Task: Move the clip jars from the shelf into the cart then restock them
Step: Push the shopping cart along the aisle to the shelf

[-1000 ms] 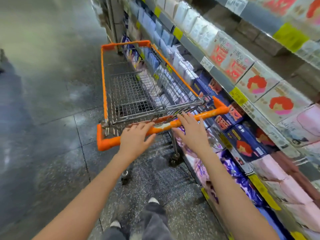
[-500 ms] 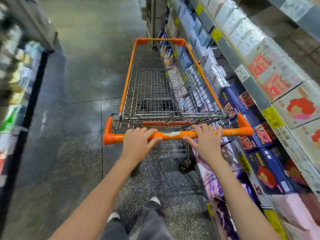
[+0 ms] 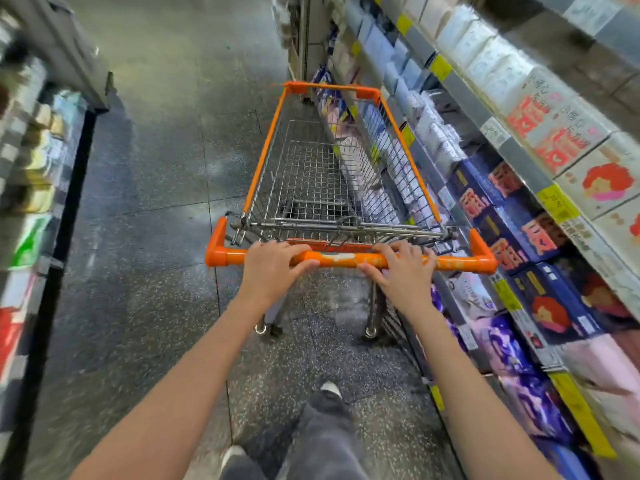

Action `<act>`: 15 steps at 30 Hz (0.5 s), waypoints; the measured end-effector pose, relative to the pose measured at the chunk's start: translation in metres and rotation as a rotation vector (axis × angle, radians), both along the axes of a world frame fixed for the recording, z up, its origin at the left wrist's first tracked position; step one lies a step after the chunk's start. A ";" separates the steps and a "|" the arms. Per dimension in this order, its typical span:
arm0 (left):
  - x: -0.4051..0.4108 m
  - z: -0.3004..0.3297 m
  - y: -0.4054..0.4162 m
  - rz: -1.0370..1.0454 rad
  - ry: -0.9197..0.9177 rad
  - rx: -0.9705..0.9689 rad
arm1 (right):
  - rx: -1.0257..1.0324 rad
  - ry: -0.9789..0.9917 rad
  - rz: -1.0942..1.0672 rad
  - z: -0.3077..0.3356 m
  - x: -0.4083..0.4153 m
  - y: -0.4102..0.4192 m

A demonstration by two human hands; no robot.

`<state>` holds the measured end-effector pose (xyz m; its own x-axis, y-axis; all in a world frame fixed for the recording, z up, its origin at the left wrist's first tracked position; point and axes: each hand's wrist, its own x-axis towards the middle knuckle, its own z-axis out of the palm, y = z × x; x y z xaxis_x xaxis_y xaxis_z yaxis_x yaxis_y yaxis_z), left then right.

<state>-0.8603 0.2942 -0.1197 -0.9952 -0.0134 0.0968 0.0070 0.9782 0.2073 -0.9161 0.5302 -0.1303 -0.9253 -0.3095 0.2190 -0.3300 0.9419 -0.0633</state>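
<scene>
While both hands sit on the cart's handle (image 3: 349,260), nothing has been loaded. Left hand (image 3: 273,268) curled over the bar left of centre, thumb lying along it. Right hand (image 3: 403,270) curled over the bar right of centre, fingers wrapped across the top. Neither holds anything but the bar.

Cart (image 3: 263,157): wire basket, orange rim, no goods visible inside; only the mesh floor shows. It points down the aisle, its right side running just beside the shelf (image 3: 523,161) on the right.

Clip jars: none I can pick out. Right shelf shows white packs up high, blue and pink boxes lower down; left shelf (image 3: 38,161) is blurred, contents unreadable. Jars may lie further along or out of view, cannot tell.

Judgement: a transit step, task barely begun.

Risks from here:
- Cart's right rim or front wheel clipping the shelf edge or the low boxes, since the gap on that side looks slim; a slight rightward drift would do it.
- Floor (image 3: 166,188) looks glossy, possibly slick; a hard push could let a foot (image 3: 330,389) slip.
- Edges are blurred, suggesting brisk movement; at that pace the jars could be overshot.
</scene>
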 end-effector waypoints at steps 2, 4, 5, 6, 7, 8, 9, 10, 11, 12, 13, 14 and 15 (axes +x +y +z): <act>0.018 0.002 -0.015 -0.019 0.003 0.011 | 0.012 -0.043 -0.022 0.001 0.019 -0.013; 0.038 0.005 -0.028 -0.042 0.007 0.027 | 0.036 -0.120 -0.055 0.002 0.039 -0.026; 0.049 0.006 -0.035 -0.053 0.011 0.031 | 0.045 -0.142 -0.073 0.002 0.050 -0.033; 0.060 0.007 -0.041 -0.061 0.013 0.040 | 0.037 -0.140 -0.081 0.001 0.062 -0.039; 0.071 0.006 -0.048 -0.064 0.007 0.046 | 0.015 -0.128 -0.084 0.001 0.075 -0.046; 0.082 0.006 -0.055 -0.067 0.001 0.049 | -0.009 -0.104 -0.082 0.002 0.087 -0.052; 0.093 0.005 -0.061 -0.071 -0.003 0.047 | -0.022 -0.090 -0.080 0.002 0.099 -0.059; 0.103 0.004 -0.068 -0.072 0.000 0.045 | -0.020 -0.086 -0.074 0.002 0.110 -0.065; 0.113 0.004 -0.074 -0.070 0.005 0.047 | -0.015 -0.098 -0.070 0.003 0.122 -0.072; 0.124 0.004 -0.081 -0.066 0.016 0.059 | -0.015 -0.104 -0.065 0.004 0.133 -0.078; 0.134 0.004 -0.088 -0.061 0.025 0.082 | -0.016 -0.112 -0.059 0.005 0.143 -0.084; 0.143 0.005 -0.094 -0.060 0.031 0.108 | -0.017 -0.112 -0.048 0.005 0.154 -0.090; 0.153 0.004 -0.101 -0.060 0.031 0.124 | -0.020 -0.106 -0.033 0.005 0.165 -0.095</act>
